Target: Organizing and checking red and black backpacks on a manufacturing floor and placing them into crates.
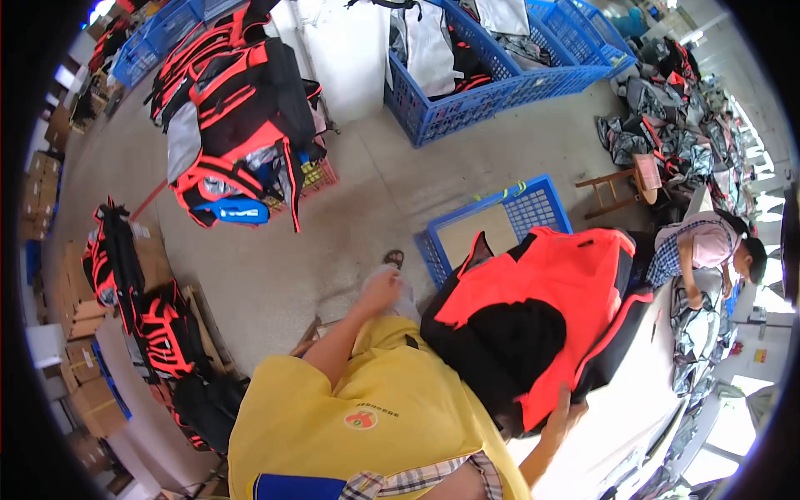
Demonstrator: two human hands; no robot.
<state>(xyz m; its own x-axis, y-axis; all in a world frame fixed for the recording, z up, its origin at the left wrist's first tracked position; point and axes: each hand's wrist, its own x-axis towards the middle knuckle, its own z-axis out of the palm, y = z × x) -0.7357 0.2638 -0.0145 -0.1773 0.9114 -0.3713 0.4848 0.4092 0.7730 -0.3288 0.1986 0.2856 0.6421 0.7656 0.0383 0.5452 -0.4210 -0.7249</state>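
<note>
A large red and black backpack (575,275) lies on the right, over the white work table and against my yellow apron (358,392). A dark rounded hollow shows in its middle. My right hand (567,412) grips the near lower edge of the backpack, thumb on the red fabric, with some fingers hidden behind it. My left hand (382,287) is closed above my lap, away from the backpack. Next to its fingers shows a pale greyish, thin material (402,293); whether the fingers pinch it is hard to make out.
A blue crate (546,204) with a cardboard sheet stands just beyond the backpack. Finished-looking backpacks (237,100) are piled at the far left, more (167,333) at the near left. Blue crates (467,96) line the back. A co-worker (708,246) bends over silver fabric near a wooden stool (621,183).
</note>
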